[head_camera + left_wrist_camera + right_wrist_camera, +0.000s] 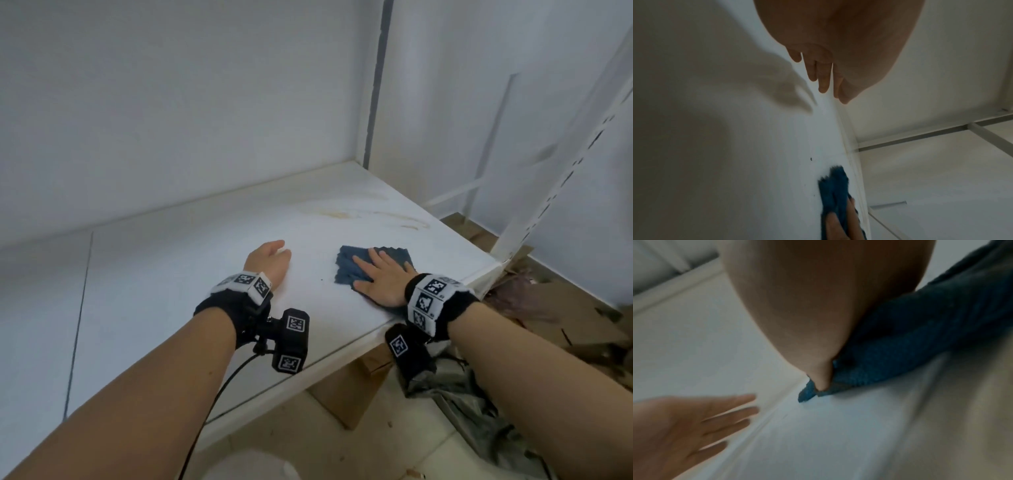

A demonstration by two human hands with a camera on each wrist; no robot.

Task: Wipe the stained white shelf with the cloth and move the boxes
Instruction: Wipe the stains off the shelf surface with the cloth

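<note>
1. Cloth (363,265): dark blue, rumpled, lying flat on the white shelf (191,274) near its front right corner.
2. Right hand (380,279): palm down on the cloth, fingers straight and spread, pressing it to the surface; nothing is curled round the fabric. In the right wrist view the thumb tip pins one cloth corner (807,393) (frame blurred).
3. Left hand (270,260): resting on bare shelf to the left of the cloth, apart from it, fingers extended and relaxed, holding nothing. The left wrist view shows the fingers (823,76) straight along the surface.
4. Stains (363,216): brownish streaks on the shelf behind the cloth, toward the back right; a few dark specks (322,280) lie between the hands.
5. Shelf frame: a white perforated upright (561,178) stands at the right front corner; white wall (171,102) behind.
6. Below the shelf edge: a brown cardboard box (352,387) on the tiled floor; more flattened cardboard (561,308) and crumpled plastic (459,390) to the right.
</note>
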